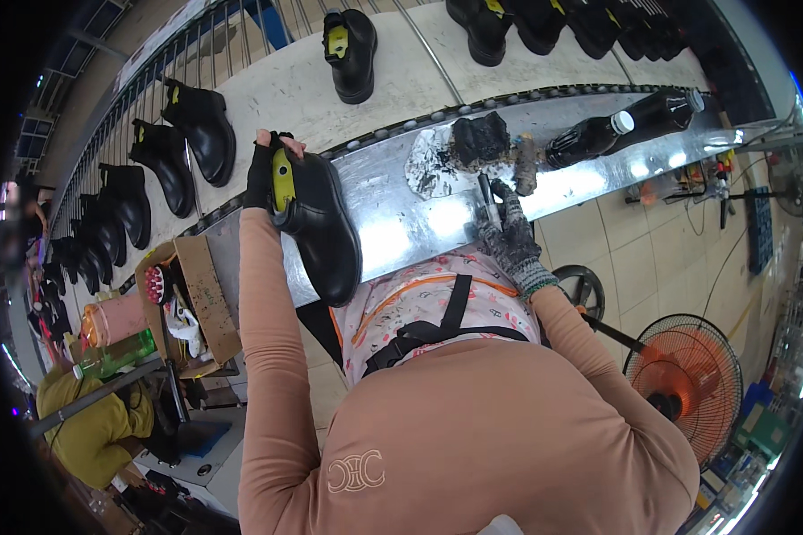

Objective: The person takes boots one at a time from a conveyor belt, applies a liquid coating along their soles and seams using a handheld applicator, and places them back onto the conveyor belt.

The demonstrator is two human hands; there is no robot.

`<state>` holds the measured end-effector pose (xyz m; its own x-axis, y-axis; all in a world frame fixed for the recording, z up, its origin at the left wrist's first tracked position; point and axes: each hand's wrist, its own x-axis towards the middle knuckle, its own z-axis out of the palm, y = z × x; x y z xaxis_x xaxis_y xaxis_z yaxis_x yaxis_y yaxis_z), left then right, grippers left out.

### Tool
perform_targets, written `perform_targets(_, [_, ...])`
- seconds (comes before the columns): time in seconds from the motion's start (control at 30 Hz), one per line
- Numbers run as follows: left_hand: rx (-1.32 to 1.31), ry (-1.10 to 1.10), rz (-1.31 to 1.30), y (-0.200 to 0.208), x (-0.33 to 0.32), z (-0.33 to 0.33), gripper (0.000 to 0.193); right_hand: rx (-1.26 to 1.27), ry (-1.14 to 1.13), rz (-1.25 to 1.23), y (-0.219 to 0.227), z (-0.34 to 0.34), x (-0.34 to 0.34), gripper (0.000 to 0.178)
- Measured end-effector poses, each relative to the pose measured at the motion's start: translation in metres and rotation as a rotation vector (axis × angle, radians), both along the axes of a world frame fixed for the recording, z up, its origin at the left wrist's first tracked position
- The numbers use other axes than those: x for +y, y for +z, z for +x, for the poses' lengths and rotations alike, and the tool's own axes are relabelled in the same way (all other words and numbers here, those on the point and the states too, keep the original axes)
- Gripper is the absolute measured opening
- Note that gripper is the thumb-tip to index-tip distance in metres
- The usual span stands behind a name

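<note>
My left hand (pixel 260 174), in a black glove with bare fingertips, is closed on the upper part of a black ankle boot (pixel 326 230). The boot has a yellow-green lining, and its toe points toward me over the near edge of the metal ledge (pixel 379 214). My right hand (pixel 511 242), in a stained grey knit glove, is closed around a slim black-and-silver tool (pixel 490 203), its exact kind unclear. Just beyond it on the ledge lie a crumpled black cloth or sponge (pixel 480 138), a dark-smeared white patch (pixel 430 165) and a worn brownish stick-like piece (pixel 525 166).
Two dark bottles (pixel 589 139) with white caps lie at the ledge's right. Beyond, a pale conveyor belt (pixel 285 89) carries several black boots (pixel 198 129). A cardboard box (pixel 207 299) stands at left, near a person in yellow (pixel 94 419). An orange fan (pixel 685 385) is at right.
</note>
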<state>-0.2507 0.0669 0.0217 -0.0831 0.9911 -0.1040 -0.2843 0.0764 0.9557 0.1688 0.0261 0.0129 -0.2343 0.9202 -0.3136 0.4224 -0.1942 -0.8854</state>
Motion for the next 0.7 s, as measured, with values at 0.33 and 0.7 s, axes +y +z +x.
perform_targets(0.33, [-0.233,-0.172,0.899,0.04,-0.02,0.003,0.083,0.611,-0.267,-0.336,0.021,-0.022,0.001,0.067])
perform_targets(0.7, [-0.07,-0.327,0.829,0.098,-0.054,0.048,0.085,0.782,0.121,-0.37,0.107,-0.019,0.003,0.043])
